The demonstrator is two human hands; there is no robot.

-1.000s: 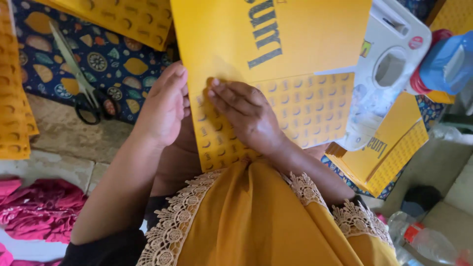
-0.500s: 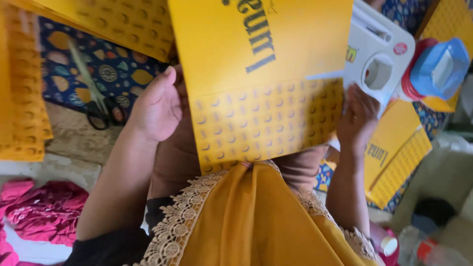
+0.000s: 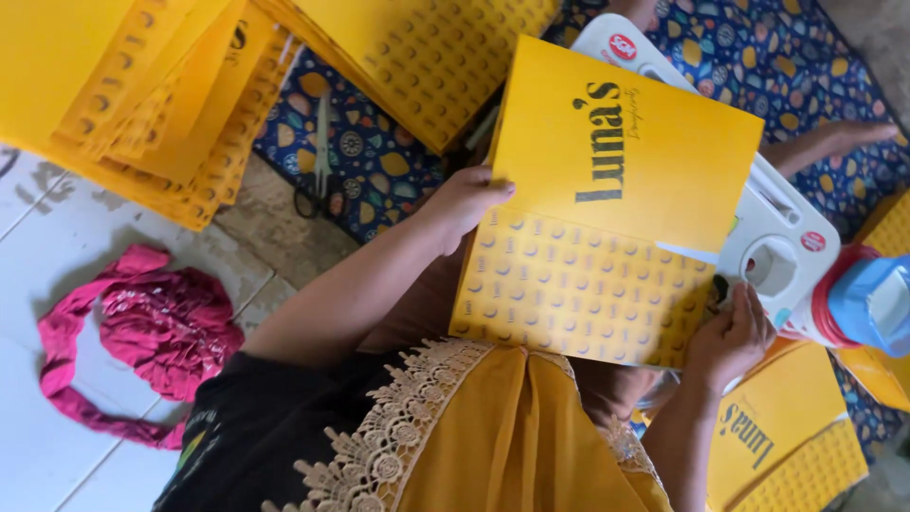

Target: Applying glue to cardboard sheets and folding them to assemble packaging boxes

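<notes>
Left hand (image 3: 464,201) and right hand (image 3: 730,337) each grip, seemingly pinching, the smooth yellow dot-patterned card (image 3: 607,204).

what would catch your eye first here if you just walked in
The bright yellow flat carton sheet at centre, held by the left hand at its left edge and the right hand at its lower right corner. More yellow sheets are stacked upper left, and a pink cloth lies on the white floor.

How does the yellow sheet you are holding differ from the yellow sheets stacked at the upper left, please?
The held sheet is single, gripped at its edges by the left hand and right hand; the stacked sheets lie fanned on the floor, untouched. The held one shows dark lettering; the stack's lettering is mostly hidden. Both are yellow with dotted bands.
</notes>
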